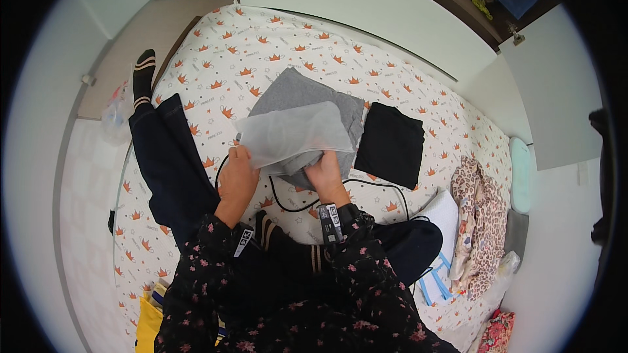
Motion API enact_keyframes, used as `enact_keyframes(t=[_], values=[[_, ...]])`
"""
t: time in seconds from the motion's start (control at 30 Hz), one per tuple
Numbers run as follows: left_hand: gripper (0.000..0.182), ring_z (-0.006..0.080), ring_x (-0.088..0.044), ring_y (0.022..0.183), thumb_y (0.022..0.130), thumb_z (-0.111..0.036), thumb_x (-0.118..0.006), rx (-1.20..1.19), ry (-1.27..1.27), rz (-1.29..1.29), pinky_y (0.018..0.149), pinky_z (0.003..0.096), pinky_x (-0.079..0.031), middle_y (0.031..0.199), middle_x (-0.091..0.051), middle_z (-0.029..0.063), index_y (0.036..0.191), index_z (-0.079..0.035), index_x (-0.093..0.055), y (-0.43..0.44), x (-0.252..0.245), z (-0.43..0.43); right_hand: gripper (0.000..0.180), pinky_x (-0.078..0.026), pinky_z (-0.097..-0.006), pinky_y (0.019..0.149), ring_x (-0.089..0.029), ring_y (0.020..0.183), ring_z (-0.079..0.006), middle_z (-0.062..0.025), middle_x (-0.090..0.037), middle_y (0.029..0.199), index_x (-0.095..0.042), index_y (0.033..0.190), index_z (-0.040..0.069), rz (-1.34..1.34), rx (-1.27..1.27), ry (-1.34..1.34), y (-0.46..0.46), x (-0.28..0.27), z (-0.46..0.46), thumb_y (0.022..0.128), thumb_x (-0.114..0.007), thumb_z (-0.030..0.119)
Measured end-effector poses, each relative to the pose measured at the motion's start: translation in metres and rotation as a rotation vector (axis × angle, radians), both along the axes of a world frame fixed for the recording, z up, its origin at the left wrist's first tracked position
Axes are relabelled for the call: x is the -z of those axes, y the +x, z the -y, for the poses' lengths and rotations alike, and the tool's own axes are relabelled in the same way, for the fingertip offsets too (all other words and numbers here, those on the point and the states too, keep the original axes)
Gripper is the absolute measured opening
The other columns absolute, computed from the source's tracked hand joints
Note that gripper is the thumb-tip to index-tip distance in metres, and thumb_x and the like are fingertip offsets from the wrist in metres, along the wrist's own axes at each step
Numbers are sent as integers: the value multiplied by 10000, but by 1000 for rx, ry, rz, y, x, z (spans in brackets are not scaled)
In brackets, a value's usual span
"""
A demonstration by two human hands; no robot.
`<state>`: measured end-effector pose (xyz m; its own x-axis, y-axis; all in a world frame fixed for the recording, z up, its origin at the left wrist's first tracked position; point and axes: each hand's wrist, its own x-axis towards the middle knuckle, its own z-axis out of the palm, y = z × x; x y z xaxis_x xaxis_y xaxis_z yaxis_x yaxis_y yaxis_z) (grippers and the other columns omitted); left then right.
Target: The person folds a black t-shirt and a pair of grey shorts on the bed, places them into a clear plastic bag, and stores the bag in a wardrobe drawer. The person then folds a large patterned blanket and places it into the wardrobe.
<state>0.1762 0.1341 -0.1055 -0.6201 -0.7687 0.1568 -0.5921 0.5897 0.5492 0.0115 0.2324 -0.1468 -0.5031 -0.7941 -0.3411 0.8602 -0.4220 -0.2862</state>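
In front of me a frosted translucent plastic bag lies over a spread grey cloth garment. My left hand pinches the bag's near left corner between thumb and fingers. At the bag's near edge, my right hand grips a folded bundle of grey cloth; part of that bundle lies under the plastic, and the right fingertips are partly hidden. Just right of the grey garment rests a folded black garment. A black cable loops over the sheet beneath my hands.
The bed sheet has orange crowns. My outstretched leg lies left, my bent knee right. Beyond it are a white cloth with blue edging and a leopard-print garment. A yellow item sits lower left; a white panel borders the far side.
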Motion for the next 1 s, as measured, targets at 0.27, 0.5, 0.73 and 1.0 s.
enact_keyframes(t=[0.27, 0.5, 0.73, 1.0], values=[[221, 327, -540, 728, 690, -111, -659, 188, 193, -15, 615, 409, -444, 848, -473, 110, 801, -66, -473, -12, 6, -30, 389, -421, -370, 882, -487, 1063, -208, -54, -508, 1172, -423, 1218, 65, -437, 199, 371, -20, 20, 23, 850, -538, 120], [287, 125, -503, 628, 717, -226, -728, 194, 480, -64, 511, 267, -439, 772, -483, 36, 734, -44, -507, 6, 16, -2, 562, -447, -373, 823, -483, 1047, -230, -105, -420, 1251, -337, 1265, 30, -476, -229, 567, -30, -25, -23, 813, -612, 221], [481, 159, -595, 725, 707, -324, -746, -51, 1212, -197, 562, 253, -488, 868, -540, 64, 962, -25, -469, 22, 1, 8, 315, -461, -208, 614, -588, 694, -91, -67, -644, 836, -558, 1066, -12, -1012, -614, 826, -12, -86, -88, 846, -586, 213], [331, 60, -479, 515, 790, -387, -658, 65, 1387, -91, 465, 182, -367, 681, -501, -34, 867, -78, -567, 22, 5, 12, 305, -456, -217, 563, -564, 641, -97, -41, -617, 805, -595, 930, 21, -832, -853, 611, 57, -53, -50, 824, -608, 307]])
